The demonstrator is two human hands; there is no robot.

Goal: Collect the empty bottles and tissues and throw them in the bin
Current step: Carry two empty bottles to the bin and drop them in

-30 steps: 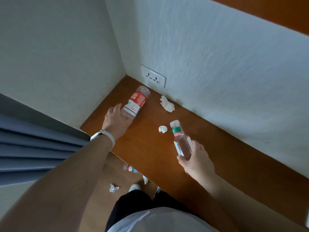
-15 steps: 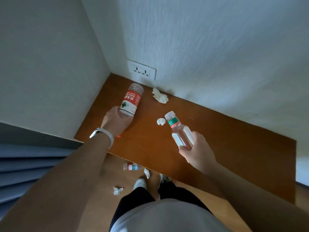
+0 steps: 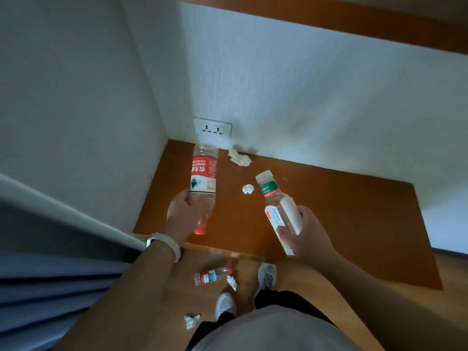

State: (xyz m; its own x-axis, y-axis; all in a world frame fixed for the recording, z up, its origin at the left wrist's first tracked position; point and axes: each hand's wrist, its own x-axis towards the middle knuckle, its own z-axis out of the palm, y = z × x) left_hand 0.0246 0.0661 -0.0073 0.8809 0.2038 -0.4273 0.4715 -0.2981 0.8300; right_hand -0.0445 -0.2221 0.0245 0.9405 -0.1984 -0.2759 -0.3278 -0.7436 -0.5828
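Above glossy wooden desk (image 3: 329, 211), two clear ribbed bottles (image 3: 203, 181).

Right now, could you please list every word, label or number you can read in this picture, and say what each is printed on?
"NONGFU SPR…", upside down and cut off at the curve: red label of the bottle in the left hand.
Large white Chinese characters on the same label: too blurred to read with confidence.
Green band and white panel of the bottle in the right hand: unreadable.
Floor bottle label: too small.
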